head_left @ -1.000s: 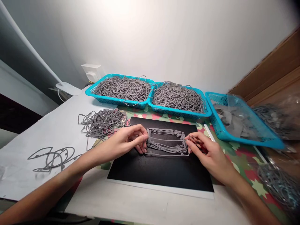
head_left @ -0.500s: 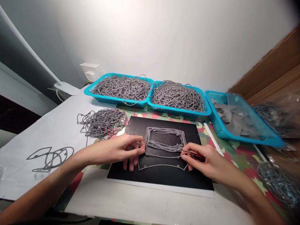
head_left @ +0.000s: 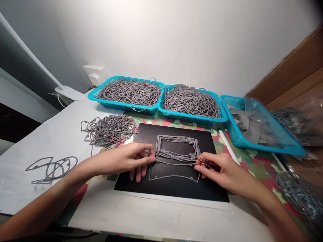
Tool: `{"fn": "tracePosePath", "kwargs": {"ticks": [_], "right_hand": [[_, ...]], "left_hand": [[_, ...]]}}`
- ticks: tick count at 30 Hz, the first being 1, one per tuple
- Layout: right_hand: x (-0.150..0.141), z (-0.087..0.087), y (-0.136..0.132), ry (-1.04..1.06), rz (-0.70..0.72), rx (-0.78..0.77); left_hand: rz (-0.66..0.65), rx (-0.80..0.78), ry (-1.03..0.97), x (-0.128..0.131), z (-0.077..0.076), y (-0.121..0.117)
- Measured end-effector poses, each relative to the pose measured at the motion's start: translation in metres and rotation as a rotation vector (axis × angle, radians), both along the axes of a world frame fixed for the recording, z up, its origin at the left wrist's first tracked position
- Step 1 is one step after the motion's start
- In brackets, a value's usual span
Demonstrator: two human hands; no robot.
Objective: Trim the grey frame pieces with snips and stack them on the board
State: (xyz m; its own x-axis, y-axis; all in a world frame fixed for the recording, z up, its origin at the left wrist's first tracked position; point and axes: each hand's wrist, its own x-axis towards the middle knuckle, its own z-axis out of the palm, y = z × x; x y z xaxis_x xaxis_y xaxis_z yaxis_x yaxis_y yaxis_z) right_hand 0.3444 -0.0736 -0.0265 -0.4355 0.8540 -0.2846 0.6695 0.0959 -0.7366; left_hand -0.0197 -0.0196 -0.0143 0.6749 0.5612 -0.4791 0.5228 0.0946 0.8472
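A thin grey rubber gasket, a frame with small round tabs, lies on a black board. My left hand pinches its upper left corner between thumb and index finger, the other fingers resting on the board. At the gasket's right side, my right hand is closed around dark tweezers, whose tips point left toward the upper right corner. Whether the tips touch the gasket I cannot tell. Just above lies a loose stack of similar gaskets, roughly aligned as a rectangle.
Two blue baskets heaped with grey gaskets stand behind. A third blue basket holds grey scraps. A tangled gasket pile and a few loose gaskets lie left. Bagged gaskets sit right; a lamp base stands back left.
The view has shifted slightly. My right fingers have moved a little up from the gasket's right side, which now hangs straighter. My left hand keeps its pinch.
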Motion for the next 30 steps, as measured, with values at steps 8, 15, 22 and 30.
{"fn": "tracePosePath", "kwargs": {"ticks": [8, 15, 22, 30], "right_hand": [[0.002, 0.001, 0.000, -0.039, 0.021, -0.005], [0.002, 0.003, 0.000, -0.034, 0.070, 0.013], [0.006, -0.004, 0.001, 0.012, 0.065, 0.142], [-0.004, -0.006, -0.003, 0.057, 0.141, 0.322]], "left_hand": [[-0.010, -0.002, 0.008, 0.000, 0.000, 0.000], [-0.117, 0.113, 0.084, -0.003, 0.011, 0.000], [-0.113, 0.202, 0.099, 0.000, 0.012, -0.004], [-0.065, 0.248, 0.121, -0.001, 0.010, -0.004]]}}
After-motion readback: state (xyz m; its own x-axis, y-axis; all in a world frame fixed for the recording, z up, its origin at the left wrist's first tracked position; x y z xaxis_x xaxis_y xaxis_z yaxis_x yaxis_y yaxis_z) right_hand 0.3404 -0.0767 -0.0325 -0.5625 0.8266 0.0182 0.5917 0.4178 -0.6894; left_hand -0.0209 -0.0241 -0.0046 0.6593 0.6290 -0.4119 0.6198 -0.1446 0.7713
